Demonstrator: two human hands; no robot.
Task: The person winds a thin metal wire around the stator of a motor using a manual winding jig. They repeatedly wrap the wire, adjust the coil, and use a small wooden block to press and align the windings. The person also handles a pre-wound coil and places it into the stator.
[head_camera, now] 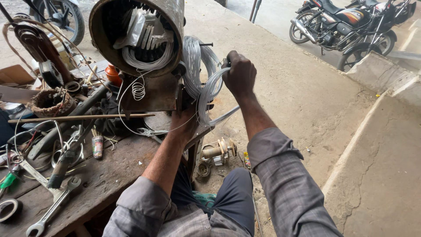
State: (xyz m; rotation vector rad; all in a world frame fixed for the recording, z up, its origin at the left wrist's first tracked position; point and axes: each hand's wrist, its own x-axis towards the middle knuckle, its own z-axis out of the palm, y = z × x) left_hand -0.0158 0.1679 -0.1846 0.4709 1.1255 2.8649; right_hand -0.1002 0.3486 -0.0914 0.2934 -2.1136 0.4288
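A large rusty motor stator housing (pixel 169 17) lies on its side at the edge of a wooden workbench (pixel 109 171), its slots showing pale winding wire. Loops of silvery winding wire (pixel 197 66) hang from its right side. My right hand (pixel 239 73) is closed around one bundle of those loops, level with the housing's right edge. My left hand (pixel 183 125) presses against the metal base beneath the housing, fingers partly hidden behind it.
The bench holds spanners (pixel 52 208), a screwdriver, a roll of tape (pixel 8 208), a thin wooden stick (pixel 79 117), an old brown coil (pixel 50 103) and loose wire. A small winding spool (pixel 219 151) lies on the concrete floor. Motorcycles (pixel 351 22) stand at the far right.
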